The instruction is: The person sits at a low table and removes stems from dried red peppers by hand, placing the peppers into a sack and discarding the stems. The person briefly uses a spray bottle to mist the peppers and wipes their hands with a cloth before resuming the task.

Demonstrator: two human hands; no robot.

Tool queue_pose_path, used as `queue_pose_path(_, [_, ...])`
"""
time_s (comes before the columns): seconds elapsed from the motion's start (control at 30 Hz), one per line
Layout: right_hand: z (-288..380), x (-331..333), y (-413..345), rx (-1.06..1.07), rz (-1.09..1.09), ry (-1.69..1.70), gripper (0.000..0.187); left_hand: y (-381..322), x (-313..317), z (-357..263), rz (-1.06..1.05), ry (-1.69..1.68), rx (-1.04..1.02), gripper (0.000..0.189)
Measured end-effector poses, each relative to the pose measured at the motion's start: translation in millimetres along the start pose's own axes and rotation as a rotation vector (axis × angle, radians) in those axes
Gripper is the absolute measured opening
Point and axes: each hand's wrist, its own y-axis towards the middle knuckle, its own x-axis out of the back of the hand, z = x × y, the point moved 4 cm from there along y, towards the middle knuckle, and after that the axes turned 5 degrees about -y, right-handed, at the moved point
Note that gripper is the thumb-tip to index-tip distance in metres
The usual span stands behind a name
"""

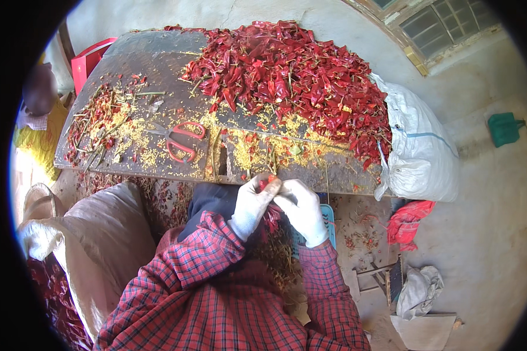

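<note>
Both my hands wear white gloves and meet just off the table's near edge. My left hand (255, 199) grips a dried red chili pepper, whose red skin shows by the thumb. More red pepper (271, 218) hangs below, between the two hands. My right hand (302, 207) has its fingers bent, their tips against the left fingertips; what they pinch is hidden. Red-handled scissors (180, 139) lie apart on the table (158, 66), left of my hands. A large heap of dried red chili peppers (285, 79) covers the table's back right.
Yellow seeds (246, 153) and stem scraps (99, 118) litter the table. A full white woven sack (421, 145) leans at its right end. An open sack (110, 223) stands at my left. A blue plastic basket (328, 215) sits below my right hand. A person (39, 90) is at far left.
</note>
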Motion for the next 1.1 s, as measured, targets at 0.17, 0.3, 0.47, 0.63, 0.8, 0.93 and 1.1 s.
queue_pose_path(0.17, [-45,27,24,-0.063,0.002,0.370,0.027,11,8,6,-0.194,-0.253,0.199,0.014])
queue_pose_path(0.3, [-142,88,92,0.019,-0.476,-0.550,0.039,8,-3,9,-0.135,-0.147,0.326,0.013])
queue_pose_path(0.47, [-219,121,162,-0.080,-0.403,-1.278,0.045,7,-16,1,0.026,0.094,0.357,0.019])
queue_pose_path(0.63, [-271,131,188,-0.174,-0.560,-0.960,0.043,8,-25,-1,0.168,0.182,0.289,0.020])
queue_pose_path(0.8, [-250,72,159,0.089,-0.289,-1.163,0.017,6,-19,-2,0.137,0.092,0.343,0.018])
queue_pose_path(0.93, [-229,47,118,0.100,-0.423,-0.691,0.016,7,-16,1,0.104,0.105,0.364,0.016])
queue_pose_path(1.1, [-218,20,88,-0.162,-0.395,-0.066,0.018,9,-20,1,0.027,0.133,0.343,0.012])
